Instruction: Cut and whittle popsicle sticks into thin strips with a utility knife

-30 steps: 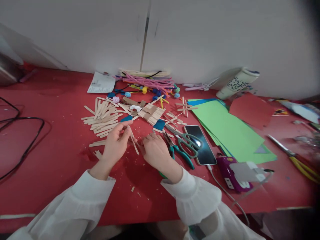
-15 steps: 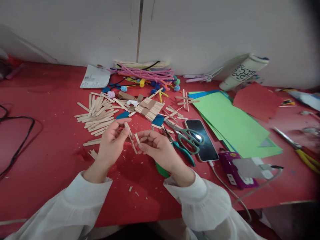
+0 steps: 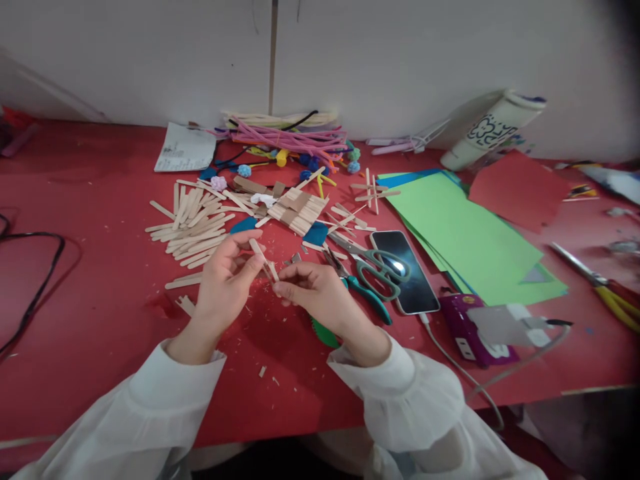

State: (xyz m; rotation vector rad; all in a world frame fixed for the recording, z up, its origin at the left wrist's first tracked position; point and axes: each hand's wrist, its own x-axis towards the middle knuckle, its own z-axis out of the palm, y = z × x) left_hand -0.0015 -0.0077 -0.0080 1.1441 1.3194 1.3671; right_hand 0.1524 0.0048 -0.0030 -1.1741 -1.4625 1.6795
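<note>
My left hand [image 3: 220,290] pinches a wooden craft stick [image 3: 257,249] between thumb and fingers. Closed on a short piece of craft stick [image 3: 273,271] is my right hand [image 3: 323,293]. The two pieces meet or overlap between my fingertips; whether they touch I cannot tell. Beyond my left hand lies a pile of loose craft sticks [image 3: 193,223]. A panel of sticks joined side by side [image 3: 299,210], with brown strips across it, rests farther back. Teal-handled pliers [image 3: 369,300] and green-handled scissors [image 3: 383,273] are just right of my right hand.
A phone [image 3: 413,283] lies under the scissors' handles, cabled near a purple box [image 3: 473,330]. Green paper sheets [image 3: 465,233], a tumbler [image 3: 493,130] and yellow-handled scissors [image 3: 600,287] are at right. Pink pipe cleaners [image 3: 290,141] lie by the wall. Wood scraps dot the red tabletop [image 3: 100,333].
My right hand has brought its short stick piece leftward, up to the stick in my left hand. The gap between the two pieces has closed. The camera view has shifted slightly.
</note>
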